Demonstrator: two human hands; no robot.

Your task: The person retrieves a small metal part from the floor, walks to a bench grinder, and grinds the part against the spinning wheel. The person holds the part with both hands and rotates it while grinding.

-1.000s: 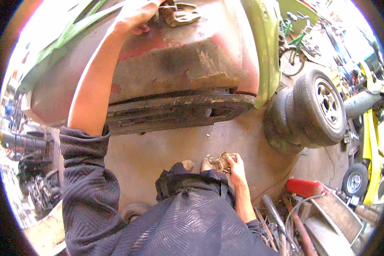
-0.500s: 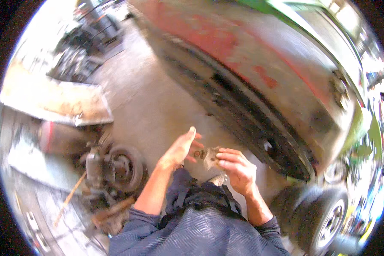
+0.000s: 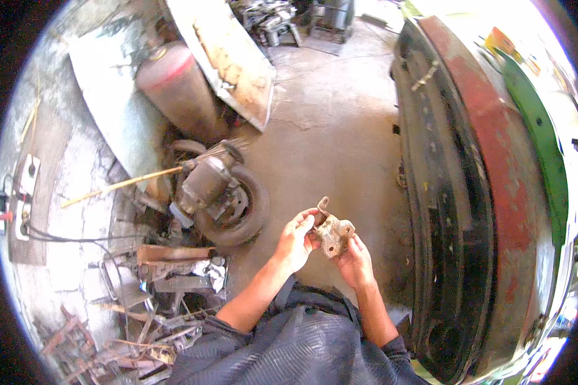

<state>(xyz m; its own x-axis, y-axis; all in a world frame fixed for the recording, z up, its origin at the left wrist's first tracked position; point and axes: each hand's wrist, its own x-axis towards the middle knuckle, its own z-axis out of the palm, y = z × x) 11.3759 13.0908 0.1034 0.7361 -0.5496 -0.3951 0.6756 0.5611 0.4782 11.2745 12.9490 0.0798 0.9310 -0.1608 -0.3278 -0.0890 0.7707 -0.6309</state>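
Observation:
In front of my body, both hands hold a worn metal bracket (image 3: 332, 235) with several holes and a bent lug sticking up at its far left. My left hand (image 3: 295, 242) grips its left side, thumb on top and fingers curled behind. Around the lower right edge close the fingers of my right hand (image 3: 356, 263), partly hidden by the metal. Bare concrete floor (image 3: 327, 154) lies beneath the bracket.
A vehicle body panel with worn red paint and a black bumper (image 3: 453, 212) stands along the right. To the left are a tire (image 3: 253, 221), a rusty cylinder (image 3: 183, 90), a leaning panel (image 3: 228, 58), a stick (image 3: 122, 186) and piled scrap metal (image 3: 141, 340).
My view has swung, so the vehicle now lies farther right. My left hand, apart from the bracket before, has closed on it. The bracket is now held between both hands.

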